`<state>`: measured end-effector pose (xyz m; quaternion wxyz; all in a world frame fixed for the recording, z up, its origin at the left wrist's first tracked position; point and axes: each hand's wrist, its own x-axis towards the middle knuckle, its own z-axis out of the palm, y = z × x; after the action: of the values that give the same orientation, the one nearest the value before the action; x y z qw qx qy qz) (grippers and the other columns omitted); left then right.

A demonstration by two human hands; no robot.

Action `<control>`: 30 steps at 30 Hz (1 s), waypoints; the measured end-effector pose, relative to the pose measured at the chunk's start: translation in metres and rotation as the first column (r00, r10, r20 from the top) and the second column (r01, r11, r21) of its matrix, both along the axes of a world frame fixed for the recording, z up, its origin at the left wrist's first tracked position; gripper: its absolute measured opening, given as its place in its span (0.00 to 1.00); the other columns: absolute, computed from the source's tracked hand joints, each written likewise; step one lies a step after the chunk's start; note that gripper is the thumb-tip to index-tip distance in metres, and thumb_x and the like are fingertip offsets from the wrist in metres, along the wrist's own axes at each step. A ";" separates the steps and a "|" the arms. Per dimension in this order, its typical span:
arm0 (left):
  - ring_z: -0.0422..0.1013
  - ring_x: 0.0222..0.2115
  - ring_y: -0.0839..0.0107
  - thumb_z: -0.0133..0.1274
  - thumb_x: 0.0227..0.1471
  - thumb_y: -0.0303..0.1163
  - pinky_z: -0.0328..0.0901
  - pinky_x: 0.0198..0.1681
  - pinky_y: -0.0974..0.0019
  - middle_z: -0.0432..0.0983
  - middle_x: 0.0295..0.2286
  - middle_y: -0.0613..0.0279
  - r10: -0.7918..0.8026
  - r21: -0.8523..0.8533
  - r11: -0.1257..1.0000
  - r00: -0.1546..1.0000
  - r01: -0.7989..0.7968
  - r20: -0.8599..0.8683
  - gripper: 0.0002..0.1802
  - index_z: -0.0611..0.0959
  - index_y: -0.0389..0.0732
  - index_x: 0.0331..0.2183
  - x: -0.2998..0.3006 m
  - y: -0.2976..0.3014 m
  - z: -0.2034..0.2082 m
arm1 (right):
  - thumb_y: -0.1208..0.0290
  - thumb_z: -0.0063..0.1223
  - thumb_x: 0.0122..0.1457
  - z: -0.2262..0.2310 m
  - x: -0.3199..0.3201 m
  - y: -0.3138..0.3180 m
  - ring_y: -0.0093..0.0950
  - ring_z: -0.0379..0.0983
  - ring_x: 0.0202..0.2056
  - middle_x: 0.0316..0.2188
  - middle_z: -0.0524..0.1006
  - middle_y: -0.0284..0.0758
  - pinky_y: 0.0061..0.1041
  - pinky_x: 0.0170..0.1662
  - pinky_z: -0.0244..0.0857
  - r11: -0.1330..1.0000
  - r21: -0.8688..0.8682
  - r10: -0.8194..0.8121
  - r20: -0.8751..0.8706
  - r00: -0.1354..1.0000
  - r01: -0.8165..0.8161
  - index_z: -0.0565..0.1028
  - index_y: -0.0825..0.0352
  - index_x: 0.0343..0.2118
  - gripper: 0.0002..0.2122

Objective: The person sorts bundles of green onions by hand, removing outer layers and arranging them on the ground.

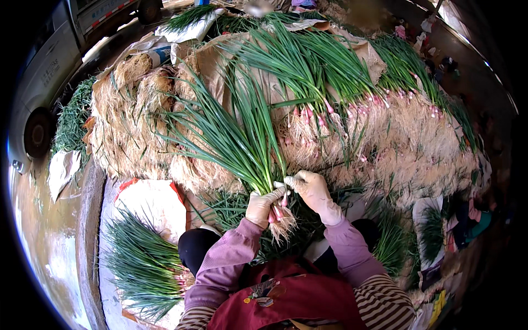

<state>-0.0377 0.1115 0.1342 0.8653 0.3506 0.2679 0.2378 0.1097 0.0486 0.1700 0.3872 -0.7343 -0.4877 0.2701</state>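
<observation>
Hands [289,197] grip scallion bunch [242,143].

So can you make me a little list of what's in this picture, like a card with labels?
left hand: gloved, grips bunch near the roots
right hand: gloved, pinches top of bunch stems
bunch: green onions, leaves fanning away, roots toward the person
pile: more onions with pale roots, stacked behind
loose onions: lying on a white sack, left
van: parked, far left
</observation>
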 end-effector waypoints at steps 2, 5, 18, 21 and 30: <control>0.64 0.06 0.76 0.52 0.51 0.33 0.52 0.03 0.78 0.72 0.15 0.62 -0.029 0.009 1.000 0.998 0.030 -0.047 0.09 0.75 0.38 0.26 0.003 -0.001 0.004 | 0.66 0.53 0.55 -0.011 0.003 0.022 0.16 0.64 0.22 0.20 0.74 0.30 0.20 0.27 0.62 0.985 0.173 0.041 -0.383 0.923 0.028 0.75 0.71 0.27 0.11; 0.64 0.06 0.76 0.51 0.51 0.35 0.52 0.04 0.77 0.72 0.15 0.63 0.027 -0.023 0.999 0.999 -0.028 -0.044 0.10 0.75 0.38 0.26 -0.004 -0.002 0.007 | 0.70 0.50 0.57 -0.013 -0.007 0.026 0.16 0.67 0.26 0.24 0.73 0.29 0.17 0.30 0.63 0.994 0.078 -0.013 -0.570 0.821 0.070 0.76 0.70 0.33 0.09; 0.65 0.06 0.73 0.53 0.50 0.29 0.54 0.05 0.76 0.72 0.12 0.55 0.205 0.025 0.978 0.978 -0.206 0.041 0.09 0.74 0.36 0.33 -0.013 0.004 0.007 | 0.65 0.52 0.53 0.040 0.066 0.034 0.37 0.74 0.34 0.32 0.77 0.42 0.31 0.39 0.66 0.996 0.027 0.080 0.113 0.990 -0.083 0.77 0.63 0.36 0.11; 0.65 0.06 0.72 0.53 0.49 0.29 0.55 0.05 0.75 0.72 0.12 0.55 0.090 0.002 0.996 0.996 -0.090 0.019 0.11 0.73 0.37 0.36 -0.005 0.006 0.004 | 0.66 0.48 0.54 0.077 0.141 0.069 0.39 0.74 0.32 0.31 0.77 0.44 0.34 0.37 0.66 0.827 0.481 -0.525 0.475 0.707 0.291 0.77 0.65 0.35 0.10; 0.66 0.07 0.74 0.53 0.50 0.29 0.57 0.06 0.75 0.77 0.22 0.55 0.110 -0.042 0.993 0.993 -0.108 0.051 0.22 0.70 0.33 0.47 -0.003 0.007 0.010 | 0.66 0.56 0.48 0.028 0.015 0.006 0.34 0.71 0.24 0.22 0.73 0.35 0.32 0.29 0.64 0.960 0.233 0.004 0.548 0.836 -0.158 0.73 0.64 0.23 0.07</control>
<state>-0.0411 0.1186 0.1444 0.8645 0.3122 0.2682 0.2885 0.1247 0.0548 0.1981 0.3174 -0.6996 -0.6401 -0.0010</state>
